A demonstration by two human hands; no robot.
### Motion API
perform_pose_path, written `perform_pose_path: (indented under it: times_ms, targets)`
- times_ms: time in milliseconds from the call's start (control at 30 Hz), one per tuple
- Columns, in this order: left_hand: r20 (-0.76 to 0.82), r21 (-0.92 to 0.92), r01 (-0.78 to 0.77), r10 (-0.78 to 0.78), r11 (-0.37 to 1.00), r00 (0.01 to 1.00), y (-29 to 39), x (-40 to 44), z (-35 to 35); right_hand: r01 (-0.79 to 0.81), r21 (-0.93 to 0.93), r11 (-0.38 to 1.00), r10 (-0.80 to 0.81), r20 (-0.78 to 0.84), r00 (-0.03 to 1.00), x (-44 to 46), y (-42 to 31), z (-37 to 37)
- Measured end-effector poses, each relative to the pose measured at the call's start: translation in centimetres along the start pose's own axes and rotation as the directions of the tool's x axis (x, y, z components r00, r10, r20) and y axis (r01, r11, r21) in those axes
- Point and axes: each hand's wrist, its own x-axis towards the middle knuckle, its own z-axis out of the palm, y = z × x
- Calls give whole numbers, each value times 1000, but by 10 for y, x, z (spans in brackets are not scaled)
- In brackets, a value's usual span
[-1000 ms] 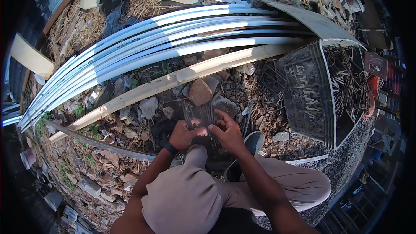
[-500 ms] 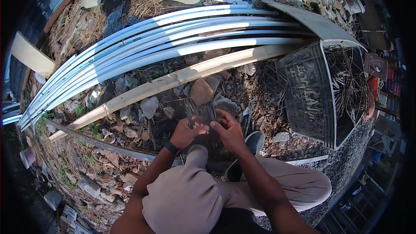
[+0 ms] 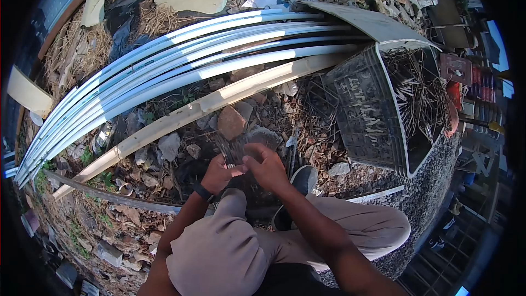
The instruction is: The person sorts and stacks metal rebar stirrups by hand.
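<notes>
Just changed: right hand (image 3: 268, 170) looks drawn in closer beside left hand (image 3: 220, 175), fingers more bunched and slightly blurred; thin dark strands (image 3: 223, 149) read as a narrower cluster.
Meaning for the work: seems mid-handling, both hands busy at the same cluster; exact finger action unclear.
Versus earlier frame: whole view has shifted, so pipes, container and stones all sit further left; strands fanned wider between the fingers half a second ago, now largely covered.
Left-hand state: clenched around the strands, thumb laid across them; dark wristband (image 3: 203, 191) on that wrist.
Right-hand state: thumb and forefinger curled inward right by the strands; gripping or only touching, cannot tell.
Strands' place: at the left hand's fingers, pointing away from the person, above the littered ground, just short of the reddish brick (image 3: 231, 123); far ends too blurred to make out.
Beside the brick: grey stone (image 3: 263, 138), beyond the right hand.
Black container (image 3: 366, 118): right of the hands, well apart, mouth facing right, tangled thin pieces (image 3: 419, 93) inside.
Past the brick: long cream strip (image 3: 230, 95) lying diagonally, pale pipes (image 3: 274, 55) behind it.
Near the knees: dark shoe (image 3: 304, 180), close to the right forearm.
</notes>
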Motion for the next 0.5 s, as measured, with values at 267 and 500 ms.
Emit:
perform_pose_path:
  times_ms: [267,500]
  targets:
    - [-11,-38,-18,17,999,1000,-24,0,-2,-32,-74,997,36,60,998,-16,-18,11]
    - [119,-91,16,-5,996,993,-32,2,-6,126,-215,968,-119,42,992,-17,-16,16]
